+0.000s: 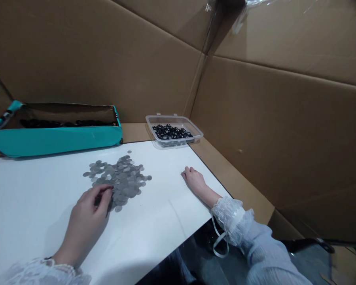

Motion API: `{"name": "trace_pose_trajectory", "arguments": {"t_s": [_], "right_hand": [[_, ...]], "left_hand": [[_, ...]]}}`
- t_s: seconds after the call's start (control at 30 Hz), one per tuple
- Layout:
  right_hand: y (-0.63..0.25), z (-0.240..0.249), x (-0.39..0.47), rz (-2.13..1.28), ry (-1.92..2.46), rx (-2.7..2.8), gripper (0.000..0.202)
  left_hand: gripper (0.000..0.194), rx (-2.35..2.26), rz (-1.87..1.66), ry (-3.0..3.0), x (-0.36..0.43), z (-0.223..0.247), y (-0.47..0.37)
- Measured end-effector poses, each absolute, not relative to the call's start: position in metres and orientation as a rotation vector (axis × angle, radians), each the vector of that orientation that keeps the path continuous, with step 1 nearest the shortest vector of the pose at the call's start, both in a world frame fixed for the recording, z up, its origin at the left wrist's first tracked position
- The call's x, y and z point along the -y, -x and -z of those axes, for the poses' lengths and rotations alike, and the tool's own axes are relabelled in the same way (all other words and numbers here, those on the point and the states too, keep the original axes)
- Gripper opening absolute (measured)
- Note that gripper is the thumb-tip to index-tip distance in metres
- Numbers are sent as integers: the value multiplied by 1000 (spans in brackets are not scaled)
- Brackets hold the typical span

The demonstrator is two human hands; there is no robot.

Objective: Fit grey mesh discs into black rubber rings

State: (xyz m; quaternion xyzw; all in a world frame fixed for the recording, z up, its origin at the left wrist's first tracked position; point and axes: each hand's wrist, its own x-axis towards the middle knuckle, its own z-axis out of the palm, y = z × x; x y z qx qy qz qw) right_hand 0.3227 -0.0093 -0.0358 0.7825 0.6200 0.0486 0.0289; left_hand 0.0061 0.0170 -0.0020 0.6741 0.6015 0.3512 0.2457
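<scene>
A loose pile of thin grey discs (126, 180) lies on the white board, left of the middle. My left hand (87, 213) reaches into the pile's near left edge, thumb and forefinger pinched together over the discs; whatever sits between the tips is too small to make out. Farther right, my right hand (195, 181) rests low on the board, apart from the pile, with its fingers curled closed. A small greyish bit shows at those fingertips, but I cannot tell what it is.
Behind the pile, a clear plastic tub (197, 132) holds many small black rings (172, 132). At the back left stands a turquoise-sided cardboard box (59, 139) with dark pieces inside. Tall cardboard walls (284, 130) enclose the white board (160, 206) at the back and right.
</scene>
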Motion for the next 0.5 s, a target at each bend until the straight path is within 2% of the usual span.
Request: {"name": "trace_pose_trajectory", "arguments": {"t_s": [0.27, 0.37, 0.5], "right_hand": [[-324, 34, 13, -126, -2512, -1885, 28], [-341, 8, -12, -159, -2612, -1821, 27], [-373, -48, -83, -370, -2840, -1707, 41]], "left_hand": [[35, -1628, -970, -1837, -19, 9, -2], [34, -1606, -1029, -1832, -18, 12, 1], [32, -1560, -1083, -1835, -16, 12, 2]]}}
